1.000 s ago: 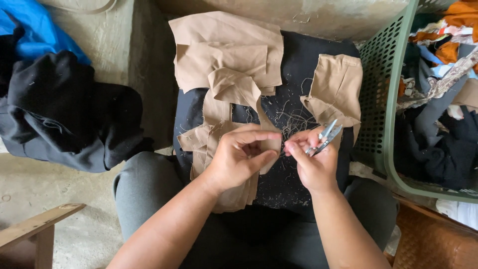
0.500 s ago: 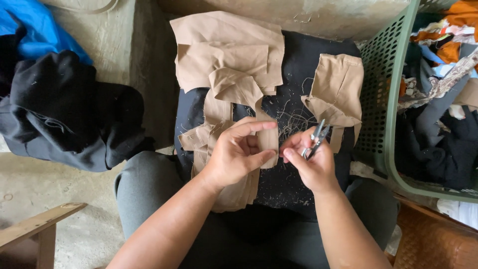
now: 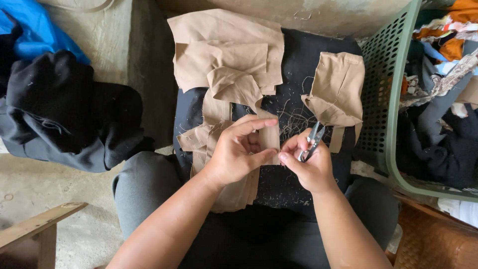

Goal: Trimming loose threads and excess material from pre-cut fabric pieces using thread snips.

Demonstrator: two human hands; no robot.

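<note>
My left hand pinches a small tan fabric piece between thumb and fingers, over my lap. My right hand grips a small metal thread snipper, its tip pointing up and away, and its fingertips touch the same piece's edge. Both hands hover above a black cloth spread on my lap, littered with loose tan threads. A stack of tan pieces lies on the cloth's far left, another tan piece to the right.
A green perforated plastic basket full of mixed coloured cloth stands at the right. Dark garments and a blue cloth lie on the concrete floor at the left. A wooden edge shows at the lower left.
My hands have shifted slightly; the left fingers have turned the small tan piece upright and the snipper has tilted a little more upward.
</note>
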